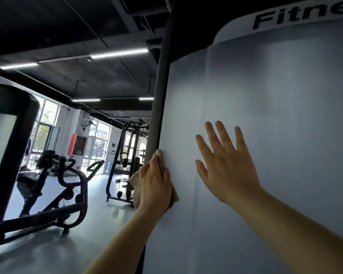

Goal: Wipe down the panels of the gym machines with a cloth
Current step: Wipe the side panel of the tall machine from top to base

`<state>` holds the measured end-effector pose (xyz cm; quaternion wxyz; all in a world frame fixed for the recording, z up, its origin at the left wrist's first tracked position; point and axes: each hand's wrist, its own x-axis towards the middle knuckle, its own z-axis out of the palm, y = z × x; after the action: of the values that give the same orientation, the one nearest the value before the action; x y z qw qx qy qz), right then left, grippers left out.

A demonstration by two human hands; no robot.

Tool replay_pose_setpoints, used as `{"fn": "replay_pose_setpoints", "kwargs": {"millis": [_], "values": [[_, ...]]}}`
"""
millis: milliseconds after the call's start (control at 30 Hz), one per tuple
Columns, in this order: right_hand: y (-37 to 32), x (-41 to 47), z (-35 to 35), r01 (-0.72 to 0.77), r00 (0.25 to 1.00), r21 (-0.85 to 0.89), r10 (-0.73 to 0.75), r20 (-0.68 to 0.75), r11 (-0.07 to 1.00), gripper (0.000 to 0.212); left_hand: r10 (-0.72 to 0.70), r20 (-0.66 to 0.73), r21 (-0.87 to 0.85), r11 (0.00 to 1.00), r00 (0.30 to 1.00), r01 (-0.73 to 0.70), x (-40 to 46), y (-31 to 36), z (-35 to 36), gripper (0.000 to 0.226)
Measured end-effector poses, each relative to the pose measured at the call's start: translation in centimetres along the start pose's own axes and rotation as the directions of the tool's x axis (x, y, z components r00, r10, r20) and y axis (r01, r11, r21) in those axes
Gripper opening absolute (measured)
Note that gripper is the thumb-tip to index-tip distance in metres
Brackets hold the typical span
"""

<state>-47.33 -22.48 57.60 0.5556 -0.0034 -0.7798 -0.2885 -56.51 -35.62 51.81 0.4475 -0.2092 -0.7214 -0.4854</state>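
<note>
Close up, one large pale panel (pixel 265 119) fills the right side, lettering "Fitne" cut off at its top. One grey upright post (pixel 158 99) runs along its left edge. Two hands in view. Right hand (pixel 229 167) lies flat on the panel, fingers spread, gripping nothing. Left hand (pixel 155 186) presses one tan cloth (pixel 136 180) against the panel's left edge beside the post, fingers closed over it; cloth shows beyond the hand on both sides.

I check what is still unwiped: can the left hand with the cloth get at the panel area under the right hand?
Probably not yet: the right hand lies flat on the panel, covering that area from the left hand and cloth.
</note>
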Motion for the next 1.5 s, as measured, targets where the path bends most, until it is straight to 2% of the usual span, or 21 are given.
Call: {"fn": "replay_pose_setpoints", "kwargs": {"millis": [233, 367, 633, 833, 933, 1033, 1233, 1367, 1500], "values": [[0.2, 0.0, 0.5, 0.004, 1.0, -0.031, -0.005, -0.029, 1.0, 0.065, 0.069, -0.066, -0.004, 0.998, 0.995, -0.07, 6.6, 1.4, -0.5, 0.045], [0.0, -0.1, 0.6, -0.005, 0.999, -0.053, 0.003, -0.039, 0.999, 0.066, 0.077, -0.063, 0.065, 0.995, 0.995, -0.073, 8.4, 0.3, -0.6, 0.04], [-3.2, -5.3, 1.8, 0.033, 0.999, 0.039, -0.033, -0.001, 0.999, 0.065, 0.023, -0.023, -0.03, 0.999, 0.999, -0.024, 2.5, -2.5, -0.6, 0.041], [-4.3, -7.2, 2.0, 0.02, 1.0, 0.067, -0.021, 0.02, 0.998, 0.062, -0.149, 0.093, -0.071, 0.985, 0.984, 0.156, -8.1, -6.8, 0.2, 0.058], [-5.1, -8.1, 2.0, 0.004, 0.999, 0.067, -0.006, 0.032, 0.998, 0.06, -0.209, 0.098, -0.114, 0.969, 0.973, 0.22, -10.2, -7.0, 0.4, 0.052], [-6.1, -9.5, 2.2, 0.002, 0.999, 0.08, -0.006, 0.045, 0.997, 0.058, -0.211, 0.097, -0.087, 0.972, 0.973, 0.22, -8.9, -5.7, 0.1, 0.049], [-8.0, -12.3, 3.2, 0.067, 0.996, 0.127, -0.073, 0.045, 0.99, 0.059, -0.124, 0.087, -0.044, 0.991, 0.988, 0.128, -4.7, -3.7, -0.4, 0.054], [-9.2, -14.6, 3.3, 0.127, 0.988, 0.179, -0.141, 0.069, 0.976, 0.053, -0.13, 0.061, 0.003, 0.992, 0.99, 0.13, -6.3, -4.9, -0.5, 0.051], [-10.8, -18.7, 3.8, 0.208, 0.964, 0.231, -0.239, 0.117, 0.95, 0.052, -0.197, 0.108, 0.03, 0.98, 0.975, 0.194, -10.5, -7.0, -0.3, 0.051]]}}
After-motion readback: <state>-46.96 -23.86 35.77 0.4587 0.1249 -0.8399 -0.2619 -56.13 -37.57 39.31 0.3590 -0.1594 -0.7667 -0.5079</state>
